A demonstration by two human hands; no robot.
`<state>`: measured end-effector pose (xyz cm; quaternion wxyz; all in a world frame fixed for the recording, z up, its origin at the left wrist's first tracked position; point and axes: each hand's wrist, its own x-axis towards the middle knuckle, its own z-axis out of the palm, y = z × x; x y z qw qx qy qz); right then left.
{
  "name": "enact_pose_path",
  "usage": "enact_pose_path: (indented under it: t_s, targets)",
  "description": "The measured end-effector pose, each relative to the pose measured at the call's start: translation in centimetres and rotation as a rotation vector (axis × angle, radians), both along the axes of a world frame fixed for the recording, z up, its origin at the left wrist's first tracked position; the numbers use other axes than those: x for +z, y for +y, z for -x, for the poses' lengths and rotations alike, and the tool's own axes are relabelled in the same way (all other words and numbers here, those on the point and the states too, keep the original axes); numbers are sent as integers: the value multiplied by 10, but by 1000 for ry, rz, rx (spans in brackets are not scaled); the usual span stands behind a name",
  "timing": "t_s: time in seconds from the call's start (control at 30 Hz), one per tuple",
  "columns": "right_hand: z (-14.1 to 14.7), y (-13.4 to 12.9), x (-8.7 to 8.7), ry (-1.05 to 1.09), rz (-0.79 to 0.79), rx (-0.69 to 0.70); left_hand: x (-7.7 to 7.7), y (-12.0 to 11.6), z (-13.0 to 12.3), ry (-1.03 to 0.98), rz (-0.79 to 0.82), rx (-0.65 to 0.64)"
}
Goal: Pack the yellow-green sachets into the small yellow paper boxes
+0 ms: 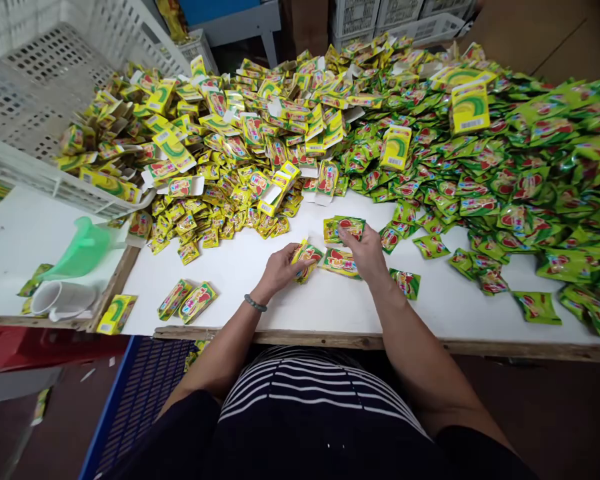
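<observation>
My left hand [281,272] is closed round a small yellow box [307,260] with a fruit print, just above the white table [260,293]. My right hand [364,250] pinches several green and yellow sachets [347,227], fanned a little, to the right of that box. Under the right hand lies another printed box [341,263], partly covered by the fingers. One loose green sachet [406,283] lies right of my right wrist. Two filled-looking boxes [197,302] rest side by side left of my left forearm.
Yellow boxes [280,110] and small yellow sachets [215,207] are heaped at the back. A big pile of green sachets [505,167] covers the right. At left stand a white crate [55,173], a green scoop [83,250] and a white mug [65,298]. A blue crate [137,393] is below the table edge.
</observation>
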<state>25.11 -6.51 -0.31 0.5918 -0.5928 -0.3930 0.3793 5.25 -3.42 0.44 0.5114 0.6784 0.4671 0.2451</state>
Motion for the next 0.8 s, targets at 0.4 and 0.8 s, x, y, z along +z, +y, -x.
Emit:
enact_pose_path:
  t_s: [0.4, 0.8]
  targets:
    - [-10, 0, 2, -454, 65, 431, -2, -6, -6, -238, 316, 27]
    - [-2, -3, 0, -431, 15, 369, -7, -3, -7, -341, 374, 67]
